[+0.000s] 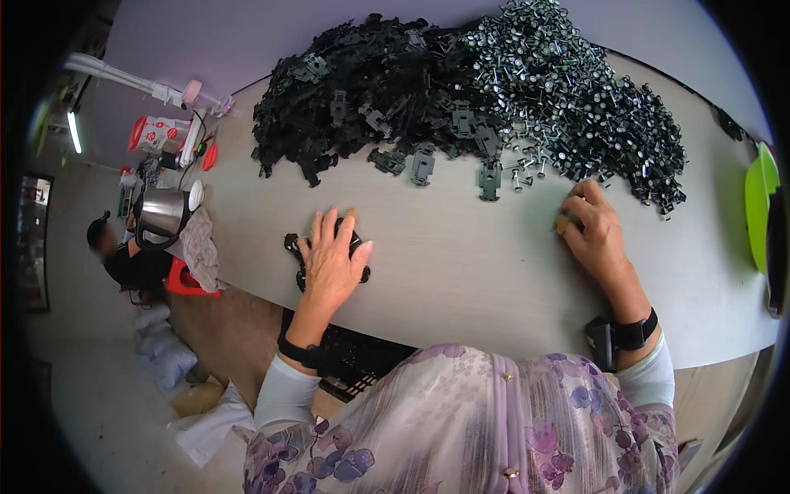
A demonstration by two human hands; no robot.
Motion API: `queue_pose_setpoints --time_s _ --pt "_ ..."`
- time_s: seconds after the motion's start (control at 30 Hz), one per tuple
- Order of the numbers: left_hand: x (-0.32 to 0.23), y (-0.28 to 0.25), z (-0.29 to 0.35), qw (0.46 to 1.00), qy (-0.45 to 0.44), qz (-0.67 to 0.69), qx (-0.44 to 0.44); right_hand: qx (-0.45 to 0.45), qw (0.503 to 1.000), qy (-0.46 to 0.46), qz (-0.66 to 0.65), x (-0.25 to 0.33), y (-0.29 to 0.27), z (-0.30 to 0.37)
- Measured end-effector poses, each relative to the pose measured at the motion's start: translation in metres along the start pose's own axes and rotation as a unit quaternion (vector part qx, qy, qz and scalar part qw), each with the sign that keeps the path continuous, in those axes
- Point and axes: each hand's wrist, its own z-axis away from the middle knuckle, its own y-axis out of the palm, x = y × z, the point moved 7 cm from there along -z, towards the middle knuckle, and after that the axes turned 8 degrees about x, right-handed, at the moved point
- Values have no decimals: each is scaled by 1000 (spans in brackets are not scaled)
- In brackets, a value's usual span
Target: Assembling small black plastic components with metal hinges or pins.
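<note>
Head view: counter (444, 247), pale-topped, worked by two bare hands

Left grip (331, 259): palm down, fingers spread over several black plastic parts (292, 243); these lie on the counter, left of centre, partly hidden beneath the hand, edges showing on both sides

Right grip (594, 224): fingers curled in toward the thumb, near the counter's surface, just below the metal pins; whether anything is pinched cannot be told; tan cover (563, 224) at one fingertip

Heap of black plastic clips (362, 90): large, at the far side of the counter, several loose plates along its near edge, one of them (490, 179) lying nearest the person

Metal pins (535, 58): round-headed, bright, in a large pile touching the heap's right side, darker toward the right end

Green basin (761, 206): far right

Steel kettle (162, 216): left end, crumpled cloth (197, 247) beside it

Co-worker (136, 263): dark top, at left, near a red stool (188, 278)
</note>
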Motion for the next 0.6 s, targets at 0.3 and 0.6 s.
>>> queue_pose_setpoints --time_s 0.3,0.6 --pt "-42 -37 -85 979 127 94 -128 13 999 26 -17 1 -2 1" --pt "-34 -20 -100 993 11 83 -81 4 1000 26 17 6 -7 5"
